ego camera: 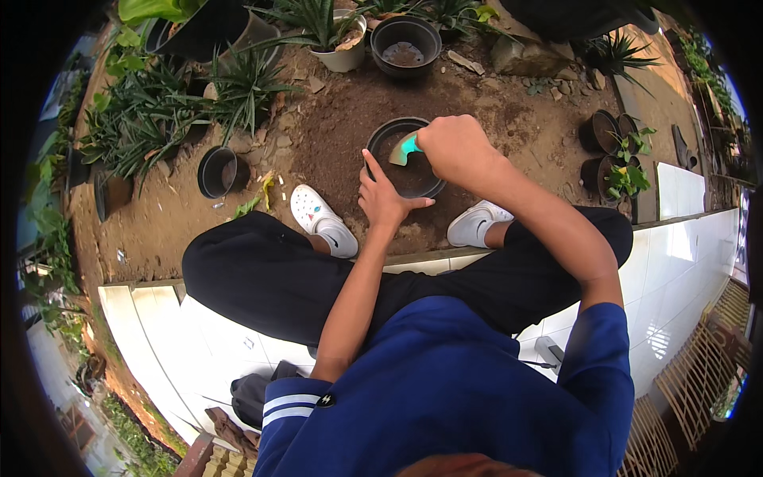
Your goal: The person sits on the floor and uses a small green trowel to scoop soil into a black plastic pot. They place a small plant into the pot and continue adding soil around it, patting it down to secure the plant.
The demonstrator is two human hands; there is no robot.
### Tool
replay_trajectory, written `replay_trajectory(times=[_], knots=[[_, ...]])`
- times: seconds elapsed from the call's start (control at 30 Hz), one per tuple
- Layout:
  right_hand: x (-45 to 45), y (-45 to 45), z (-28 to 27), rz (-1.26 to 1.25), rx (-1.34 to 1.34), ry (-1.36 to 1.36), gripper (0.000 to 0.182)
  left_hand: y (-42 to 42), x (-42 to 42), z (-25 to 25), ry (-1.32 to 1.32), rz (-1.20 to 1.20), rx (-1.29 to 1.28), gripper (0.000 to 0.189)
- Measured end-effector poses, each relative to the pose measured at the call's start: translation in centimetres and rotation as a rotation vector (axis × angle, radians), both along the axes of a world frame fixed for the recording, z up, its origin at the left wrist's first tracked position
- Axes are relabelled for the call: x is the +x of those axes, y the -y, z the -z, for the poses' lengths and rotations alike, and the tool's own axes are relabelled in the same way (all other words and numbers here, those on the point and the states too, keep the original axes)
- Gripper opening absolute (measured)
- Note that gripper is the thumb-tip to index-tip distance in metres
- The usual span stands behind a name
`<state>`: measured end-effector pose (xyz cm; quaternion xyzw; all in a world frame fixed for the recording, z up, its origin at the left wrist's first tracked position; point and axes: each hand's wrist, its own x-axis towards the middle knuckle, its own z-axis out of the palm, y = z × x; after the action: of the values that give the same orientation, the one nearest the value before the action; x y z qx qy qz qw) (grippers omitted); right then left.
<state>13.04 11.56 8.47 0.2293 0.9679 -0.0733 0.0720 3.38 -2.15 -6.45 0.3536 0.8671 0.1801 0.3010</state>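
Between my feet a round black plastic plant pot (400, 124) stands on the soil, with dark earth (411, 179) inside. My left hand (381, 200) rests against the pot's near left rim, thumb and fingers spread around it. My right hand (456, 146) is a fist over the pot's right side, gripping a small hand trowel (404, 149) by its turquoise handle. The trowel's blade reaches down into the pot; I cannot tell whether its tip touches the earth. My fist hides most of the handle and part of the rim.
Ahead stand a black pot (405, 45) and a white pot (340, 56) holding a spiky plant. Another black pot (223, 173) tilts at the left, near spiky plants (149, 107). Small potted seedlings (626, 179) stand right, by a rock (530, 56). White tiles (650, 268) lie beneath me.
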Motion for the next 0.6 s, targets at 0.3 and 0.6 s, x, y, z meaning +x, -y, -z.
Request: replay_trajectory(times=[0.3,0.6], knots=[[0.7,0.0,2.5,-0.020,-0.007,0.047,0.012,0.0,0.0,0.0,-0.001,0.009,0.038,0.170],[0.9,-0.2,6.5,-0.049,0.024,0.088,0.014,0.1,-0.2,0.2,-0.002,0.016,0.057,0.171]])
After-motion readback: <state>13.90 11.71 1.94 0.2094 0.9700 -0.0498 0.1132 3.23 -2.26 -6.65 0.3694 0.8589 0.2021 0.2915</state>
